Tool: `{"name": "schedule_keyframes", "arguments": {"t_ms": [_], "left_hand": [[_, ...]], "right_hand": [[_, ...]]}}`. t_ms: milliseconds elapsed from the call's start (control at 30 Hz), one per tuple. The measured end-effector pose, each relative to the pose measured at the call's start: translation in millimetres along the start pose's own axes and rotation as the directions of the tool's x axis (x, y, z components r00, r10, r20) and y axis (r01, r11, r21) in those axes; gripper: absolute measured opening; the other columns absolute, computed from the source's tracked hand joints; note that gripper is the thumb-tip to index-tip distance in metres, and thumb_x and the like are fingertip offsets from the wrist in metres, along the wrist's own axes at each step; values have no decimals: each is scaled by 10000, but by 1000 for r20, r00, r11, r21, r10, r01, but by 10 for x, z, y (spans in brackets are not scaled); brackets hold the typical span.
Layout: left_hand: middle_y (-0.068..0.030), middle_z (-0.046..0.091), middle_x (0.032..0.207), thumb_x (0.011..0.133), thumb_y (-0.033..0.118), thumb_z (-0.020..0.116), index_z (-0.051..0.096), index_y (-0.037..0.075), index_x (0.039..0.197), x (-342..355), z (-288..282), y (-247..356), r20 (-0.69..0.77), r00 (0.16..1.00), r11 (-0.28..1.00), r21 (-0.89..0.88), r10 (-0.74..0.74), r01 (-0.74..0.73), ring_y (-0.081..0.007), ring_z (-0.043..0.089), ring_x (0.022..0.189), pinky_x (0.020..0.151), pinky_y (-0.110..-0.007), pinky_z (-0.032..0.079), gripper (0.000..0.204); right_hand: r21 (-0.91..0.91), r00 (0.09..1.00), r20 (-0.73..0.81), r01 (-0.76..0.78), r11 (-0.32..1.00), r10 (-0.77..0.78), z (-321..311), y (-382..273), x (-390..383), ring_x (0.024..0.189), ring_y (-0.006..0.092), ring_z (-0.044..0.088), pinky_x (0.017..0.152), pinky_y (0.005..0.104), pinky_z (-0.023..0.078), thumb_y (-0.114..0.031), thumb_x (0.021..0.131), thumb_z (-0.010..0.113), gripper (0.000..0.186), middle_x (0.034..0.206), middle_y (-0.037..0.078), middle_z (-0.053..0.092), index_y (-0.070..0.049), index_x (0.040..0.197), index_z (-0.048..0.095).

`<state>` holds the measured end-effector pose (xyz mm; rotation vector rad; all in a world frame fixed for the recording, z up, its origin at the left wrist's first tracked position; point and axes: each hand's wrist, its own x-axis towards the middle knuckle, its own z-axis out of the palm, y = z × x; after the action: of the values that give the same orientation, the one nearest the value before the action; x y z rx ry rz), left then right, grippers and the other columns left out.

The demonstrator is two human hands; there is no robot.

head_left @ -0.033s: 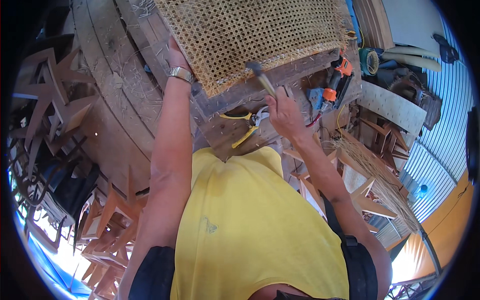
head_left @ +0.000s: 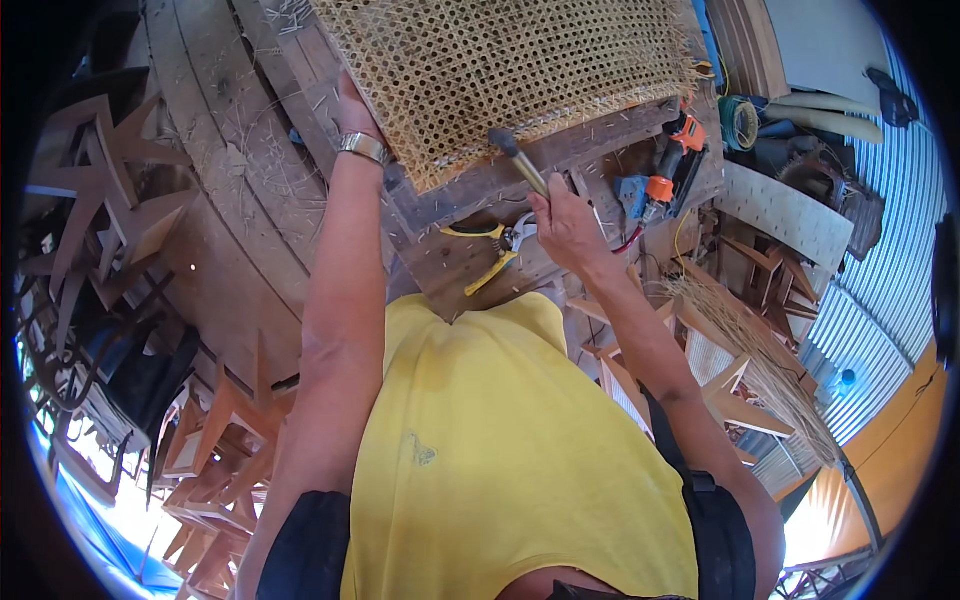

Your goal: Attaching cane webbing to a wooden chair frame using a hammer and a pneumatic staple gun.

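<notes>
— Nearest to the camera, what is seen?
— A yellow shirt [head_left: 500, 450], and both forearms go up from it to the workbench [head_left: 450, 260].

— On the bench edge, what lies there?
— Yellow-handled pliers [head_left: 495, 255] lie just left of the right hand [head_left: 565, 225]. This hand is closed around the handle of a hammer [head_left: 520, 160]. The hammer head is over the lower edge of the woven cane panel [head_left: 500, 70], near its wooden frame.

— And the left hand?
— The left hand [head_left: 350, 110], above a metal wristwatch [head_left: 362, 147], presses on the left edge of the panel; its fingers are under the cane, so I cannot tell how wide they are.

— Did something change from the earlier picture?
— Almost nothing; hammer, hands and panel are at the same places.

— Farther away?
— An orange power tool [head_left: 670, 165] lies at the right of the panel.
</notes>
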<state>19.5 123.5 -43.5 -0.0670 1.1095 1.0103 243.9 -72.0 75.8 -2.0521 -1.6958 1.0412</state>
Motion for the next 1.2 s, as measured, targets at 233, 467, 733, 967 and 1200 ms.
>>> {"name": "schedule_keyframes", "arguments": {"t_ms": [233,467,733,967,1200], "left_hand": [[-115,627,1228,936,612,395,566,88,1282,-91,60,28,16,999,999,24,40,-40,-307,619,1037,887,-459,503,650],[-132,635,1203,934,531,422,587,75,1243,-55,59,25,0,997,997,-25,77,-77,-324,620,1011,882,-472,503,575],[-143,595,1288,920,638,397,547,78,1314,142,-129,-58,89,993,994,-74,-78,85,-345,590,1117,969,-475,470,702],[-119,619,1232,929,573,471,572,70,1247,-43,-222,66,127,992,995,100,-11,-2,-303,619,1049,908,-450,510,603],[-99,613,1136,938,308,629,548,49,1149,-1263,-804,232,-102,927,901,297,360,-317,-206,620,954,769,-309,513,344]], "right_hand": [[42,999,-33,33,999,-32,40,-79,-42,648,485,532,539,511,390,-266,996,493,254,658,245,516,-38,927,407],[-18,999,30,45,999,-45,157,-196,18,627,462,536,537,501,392,-241,990,506,236,641,224,514,-32,916,428],[76,993,-88,-74,994,80,68,24,-533,663,430,551,565,453,414,-270,965,560,283,691,237,529,-23,871,457],[166,851,-227,-445,880,473,460,533,-1275,641,434,573,598,505,437,-306,961,543,287,667,230,550,-29,931,471],[-279,874,-485,-117,953,-34,289,760,-1070,939,385,572,818,470,473,-172,881,617,375,1004,225,567,-31,1207,496]]}}
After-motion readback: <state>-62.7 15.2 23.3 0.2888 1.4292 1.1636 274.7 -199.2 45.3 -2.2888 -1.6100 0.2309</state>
